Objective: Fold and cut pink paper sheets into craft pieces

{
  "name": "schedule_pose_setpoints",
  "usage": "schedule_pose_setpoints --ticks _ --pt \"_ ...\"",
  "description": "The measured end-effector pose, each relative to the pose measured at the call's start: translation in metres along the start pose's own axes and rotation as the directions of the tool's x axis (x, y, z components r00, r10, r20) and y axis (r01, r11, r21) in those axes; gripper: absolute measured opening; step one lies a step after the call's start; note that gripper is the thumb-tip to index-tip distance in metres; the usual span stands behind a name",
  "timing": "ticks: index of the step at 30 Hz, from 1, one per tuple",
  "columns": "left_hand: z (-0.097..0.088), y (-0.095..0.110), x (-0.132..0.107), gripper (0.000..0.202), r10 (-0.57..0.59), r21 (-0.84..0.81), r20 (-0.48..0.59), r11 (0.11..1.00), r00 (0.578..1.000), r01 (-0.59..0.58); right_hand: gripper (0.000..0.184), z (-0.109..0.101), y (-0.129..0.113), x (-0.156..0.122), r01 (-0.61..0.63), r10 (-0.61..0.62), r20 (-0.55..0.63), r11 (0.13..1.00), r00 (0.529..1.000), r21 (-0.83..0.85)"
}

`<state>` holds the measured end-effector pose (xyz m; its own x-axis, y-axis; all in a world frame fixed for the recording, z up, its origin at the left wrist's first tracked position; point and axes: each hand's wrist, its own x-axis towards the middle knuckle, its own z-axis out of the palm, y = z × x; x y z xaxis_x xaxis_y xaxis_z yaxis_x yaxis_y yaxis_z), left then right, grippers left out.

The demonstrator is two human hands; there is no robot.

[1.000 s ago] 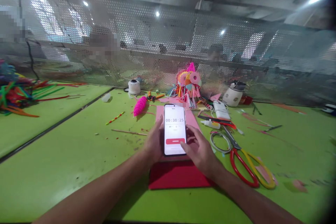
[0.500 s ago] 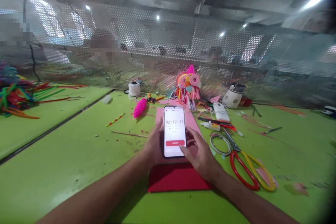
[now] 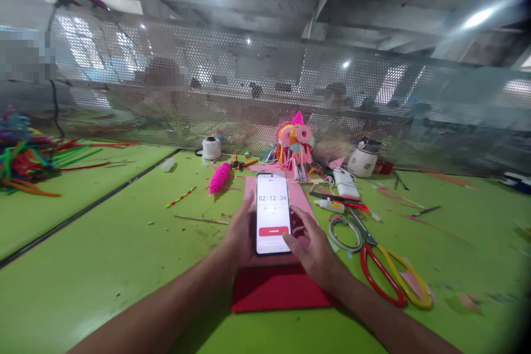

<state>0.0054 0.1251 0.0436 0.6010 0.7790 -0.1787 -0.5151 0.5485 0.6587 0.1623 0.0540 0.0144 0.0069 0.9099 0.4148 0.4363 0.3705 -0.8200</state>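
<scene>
Green table (image 3: 103,243) under me, perforated metal screen (image 3: 249,94) along far edge, ceiling lights above. Left edge: pipe-cleaner heap (image 3: 25,160). Far edge: tape roll (image 3: 211,147), pink yarn skein (image 3: 219,176), tasselled paper ornament (image 3: 295,144), white jar (image 3: 363,157). Right of centre: wire ring (image 3: 342,228), scissors (image 3: 390,279). Middle: red sheet (image 3: 277,290), pink sheet (image 3: 301,193) beyond. My left hand (image 3: 239,232) grips phone (image 3: 272,213) by left edge, above sheets; my right hand (image 3: 313,246) loose, half open, thumb at screen's lower right.

lime-green table (image 3: 103,265), dark red sheet (image 3: 277,290), red-and-yellow scissors (image 3: 390,279), white-screened phone (image 3: 272,213)
</scene>
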Motion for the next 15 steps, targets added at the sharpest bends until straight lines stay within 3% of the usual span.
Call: schedule_pose_setpoints --ticks 5,10,15 --pt "0.001 0.002 0.003 0.056 0.027 0.038 -0.065 0.999 0.998 -0.025 0.05 0.0 0.001 0.002 0.039 -0.039 0.002 0.999 0.999 0.009" --pt "-0.006 -0.002 0.015 0.035 0.148 0.149 -0.205 0.982 0.968 -0.118 0.05 -0.001 -0.009 0.002 0.067 -0.068 0.042 0.998 0.997 0.012" --pt "-0.011 0.004 0.02 0.027 0.169 0.174 -0.227 0.976 0.959 -0.131 0.048 0.002 0.003 0.005 0.09 -0.091 0.02 0.996 0.996 0.028"
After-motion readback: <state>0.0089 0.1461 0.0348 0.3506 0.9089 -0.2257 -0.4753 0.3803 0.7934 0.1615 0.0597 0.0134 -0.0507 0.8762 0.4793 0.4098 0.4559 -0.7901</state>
